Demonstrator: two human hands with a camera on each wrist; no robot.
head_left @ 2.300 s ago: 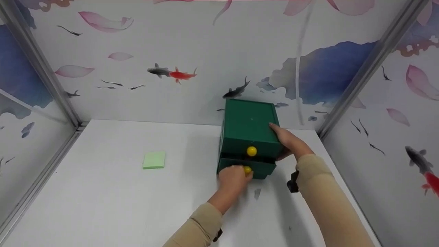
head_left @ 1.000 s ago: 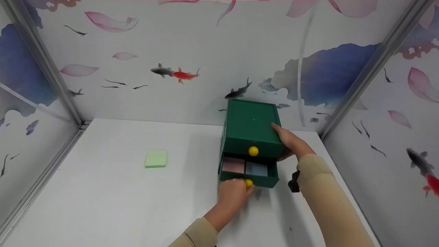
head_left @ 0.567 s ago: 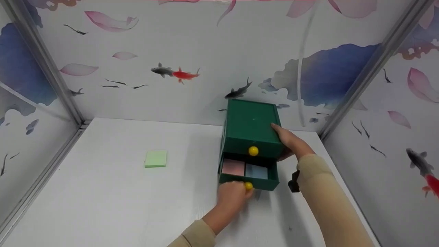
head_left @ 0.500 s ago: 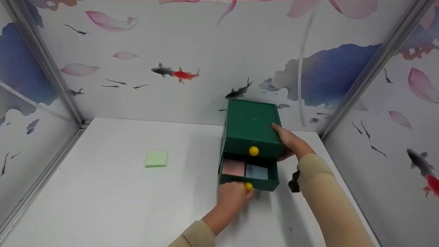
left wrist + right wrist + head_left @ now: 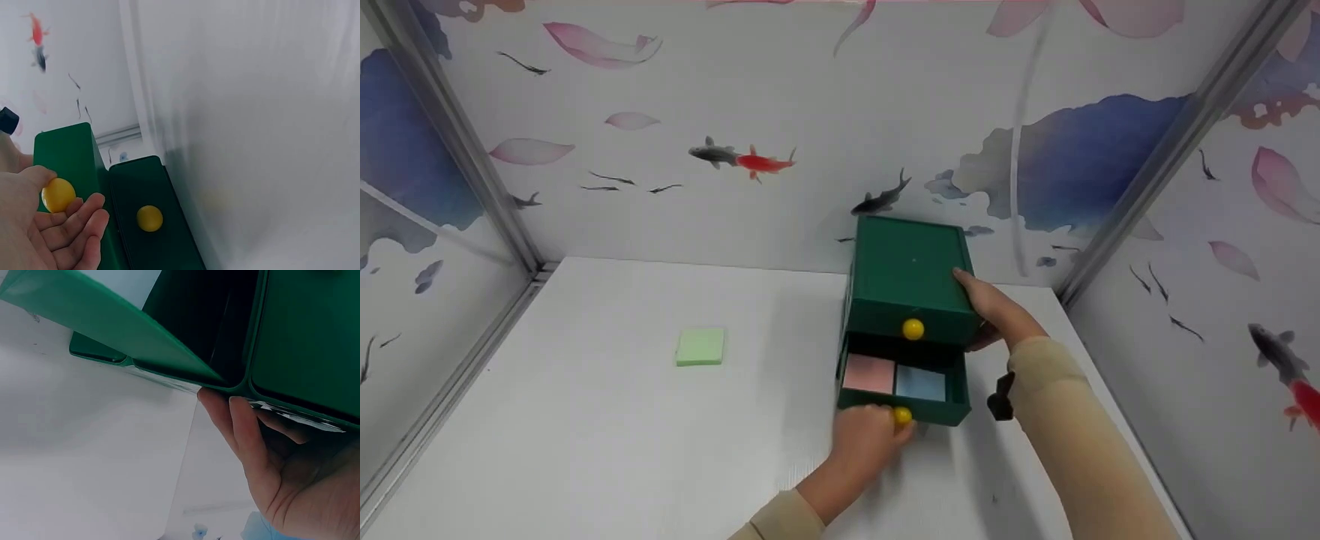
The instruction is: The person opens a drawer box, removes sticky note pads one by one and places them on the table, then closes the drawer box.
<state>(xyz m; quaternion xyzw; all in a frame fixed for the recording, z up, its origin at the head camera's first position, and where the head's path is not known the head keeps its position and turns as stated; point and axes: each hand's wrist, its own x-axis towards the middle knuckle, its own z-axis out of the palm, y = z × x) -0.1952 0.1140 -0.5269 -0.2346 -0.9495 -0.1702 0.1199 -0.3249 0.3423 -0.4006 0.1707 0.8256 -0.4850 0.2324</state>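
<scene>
A green drawer cabinet (image 5: 915, 262) stands at the back of the white table. Its middle drawer (image 5: 956, 412) is pulled out, with a pink sticky-note pad (image 5: 870, 373) and a blue sticky-note pad (image 5: 921, 383) lying side by side inside. My left hand (image 5: 864, 442) pinches that drawer's yellow knob (image 5: 58, 195) between thumb and fingers. With its thumb on the top's right edge, my right hand (image 5: 997, 311) holds the cabinet's side; in the right wrist view its fingertips (image 5: 239, 405) touch the side wall. The top drawer's yellow knob (image 5: 913, 328) is untouched.
A light green sticky-note pad (image 5: 700, 347) lies on the white table (image 5: 607, 435), left of the cabinet. Below the pulled drawer, the bottom drawer (image 5: 152, 191) is closed. A wall with painted fish (image 5: 742, 159) rises behind the table, with metal corner posts (image 5: 487, 150) at its ends.
My left hand has drawn the middle drawer out toward me by its knob, bringing the pink and blue sticky-note pads into view. My right hand stays on the cabinet's side.
</scene>
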